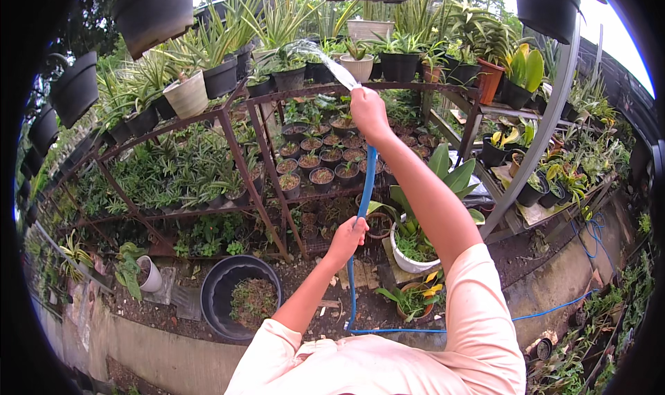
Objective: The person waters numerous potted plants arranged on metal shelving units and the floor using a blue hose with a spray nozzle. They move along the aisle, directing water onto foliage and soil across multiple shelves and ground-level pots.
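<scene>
My right hand (368,113) is closed around the end of a blue garden hose (370,174), which it holds up before the shelves. Lower down, my left hand (347,241) grips the same hose, which drops to the ground below it. A stream of water (332,65) sprays from the hose end, forward and to the left, over the potted plants on the top shelf. Near the spray are a ribbed cream pot (357,68), a dark pot (289,79) and a black pot (399,67), all planted. My right hand hides the hose's mouth.
Rusty metal shelving (244,161) holds many small potted plants. Dark hanging pots (153,15) line the top. On the ground stand a large black tub (215,296) with plant debris and a white planter (410,260). A grey metal post (550,119) slants at right; blue hose (556,311) crosses the concrete.
</scene>
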The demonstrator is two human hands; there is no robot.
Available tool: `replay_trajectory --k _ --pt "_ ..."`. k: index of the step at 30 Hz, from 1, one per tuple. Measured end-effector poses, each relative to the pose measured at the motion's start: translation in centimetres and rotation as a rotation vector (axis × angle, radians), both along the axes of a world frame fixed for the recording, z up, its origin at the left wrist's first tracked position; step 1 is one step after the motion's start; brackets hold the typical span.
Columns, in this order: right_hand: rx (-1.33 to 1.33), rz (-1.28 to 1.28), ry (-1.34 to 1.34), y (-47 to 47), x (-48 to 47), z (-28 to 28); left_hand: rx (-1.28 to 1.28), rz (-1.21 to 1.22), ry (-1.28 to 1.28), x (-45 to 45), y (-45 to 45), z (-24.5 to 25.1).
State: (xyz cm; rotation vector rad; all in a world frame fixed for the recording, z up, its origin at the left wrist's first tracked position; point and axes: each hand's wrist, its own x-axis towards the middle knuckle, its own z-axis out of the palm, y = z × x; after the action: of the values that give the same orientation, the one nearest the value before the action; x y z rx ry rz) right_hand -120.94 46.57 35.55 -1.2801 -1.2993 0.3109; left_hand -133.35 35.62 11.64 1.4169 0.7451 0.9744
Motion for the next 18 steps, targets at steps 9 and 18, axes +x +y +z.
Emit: replay_trajectory --k 9,18 --pt "-0.022 -0.013 -0.001 -2.1 3.0 -0.5 0.007 -0.054 -0.048 3.5 -1.2 1.8" --pt "-0.023 -0.068 0.054 -6.0 9.1 -0.5 0.001 -0.121 -0.024 8.7 -3.0 1.5"
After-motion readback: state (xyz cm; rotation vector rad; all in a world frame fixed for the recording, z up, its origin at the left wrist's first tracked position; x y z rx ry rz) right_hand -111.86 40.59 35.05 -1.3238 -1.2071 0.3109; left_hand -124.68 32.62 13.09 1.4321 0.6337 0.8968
